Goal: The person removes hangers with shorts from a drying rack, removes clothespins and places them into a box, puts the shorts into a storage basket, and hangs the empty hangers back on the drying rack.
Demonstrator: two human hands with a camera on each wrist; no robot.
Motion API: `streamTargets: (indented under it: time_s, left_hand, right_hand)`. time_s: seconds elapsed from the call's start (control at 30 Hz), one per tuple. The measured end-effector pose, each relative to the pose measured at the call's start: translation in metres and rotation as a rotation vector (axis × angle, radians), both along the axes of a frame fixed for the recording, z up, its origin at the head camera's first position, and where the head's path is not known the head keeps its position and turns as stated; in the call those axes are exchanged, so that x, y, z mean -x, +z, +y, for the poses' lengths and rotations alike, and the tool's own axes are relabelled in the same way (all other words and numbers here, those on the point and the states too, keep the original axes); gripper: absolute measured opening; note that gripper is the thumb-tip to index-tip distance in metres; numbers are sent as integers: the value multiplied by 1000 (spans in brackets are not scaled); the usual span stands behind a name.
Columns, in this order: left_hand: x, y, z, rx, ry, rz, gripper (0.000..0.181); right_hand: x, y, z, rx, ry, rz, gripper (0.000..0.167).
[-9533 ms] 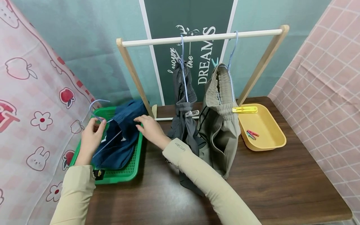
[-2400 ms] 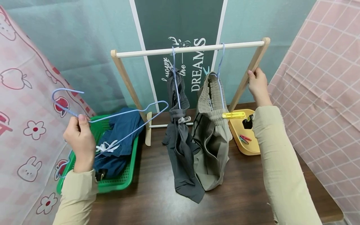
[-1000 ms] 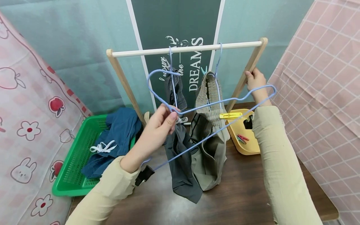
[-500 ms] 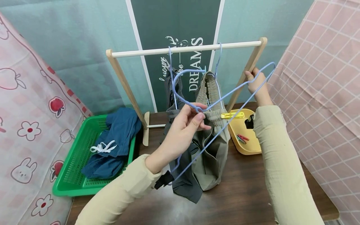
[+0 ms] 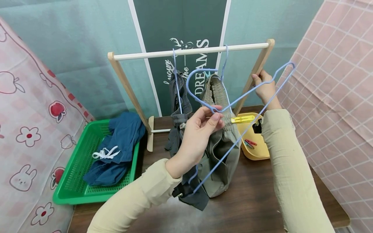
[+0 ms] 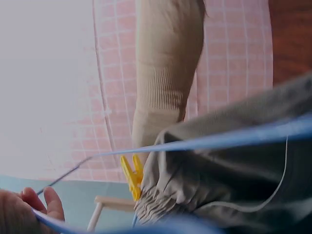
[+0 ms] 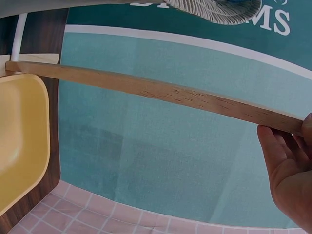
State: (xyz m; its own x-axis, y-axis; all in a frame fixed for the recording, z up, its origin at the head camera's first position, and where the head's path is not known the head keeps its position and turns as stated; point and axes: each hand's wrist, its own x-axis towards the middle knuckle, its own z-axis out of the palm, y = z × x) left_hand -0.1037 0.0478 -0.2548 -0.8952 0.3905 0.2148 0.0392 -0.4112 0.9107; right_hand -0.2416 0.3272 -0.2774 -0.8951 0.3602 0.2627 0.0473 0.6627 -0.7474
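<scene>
My left hand [image 5: 196,136] pinches a blue wire clothes hanger [image 5: 233,103] just below its hook, between thumb and fingers. Nothing hangs on it, and it crosses in front of the clothes on the rack. My right hand [image 5: 266,89] grips the right wooden post [image 5: 260,61] of the drying rack; in the right wrist view, fingers and thumb lie on either side of that post. Behind the left hand hang dark grey trousers [image 5: 175,137] and olive-grey trousers [image 5: 230,171], both on hangers. A yellow clothespin [image 5: 242,119] clips the olive-grey pair's waistband.
At left, a green basket [image 5: 96,198] holds navy trousers [image 5: 125,137] with a white drawstring. At right, beside the rack's post, a yellow tray [image 5: 257,157] contains a few small clothespins [image 5: 251,142]. The white top bar [image 5: 198,51] spans the rack above the wooden table [image 5: 242,210].
Both hands were over the basket earlier. My left hand has carried the hanger up and right, drifting slightly further right just now. My right hand has gone to the post and stayed there.
</scene>
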Motion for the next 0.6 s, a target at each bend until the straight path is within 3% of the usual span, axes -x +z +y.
streamTargets:
  time_s: [0.23,0.4,0.6]
  left_hand:
    - [-5,0,6,-58,-55,-73,29]
    - [-11,1,11,-75,-116,-82,30]
    - [-13,-2,18,-56,-109,-89,29]
  right_hand:
    - [-3,1,-1,-56,-23,2,43]
    - [-1,0,-1,29,7,7,39]
    - [2,0,-2,74,-1,-4,37]
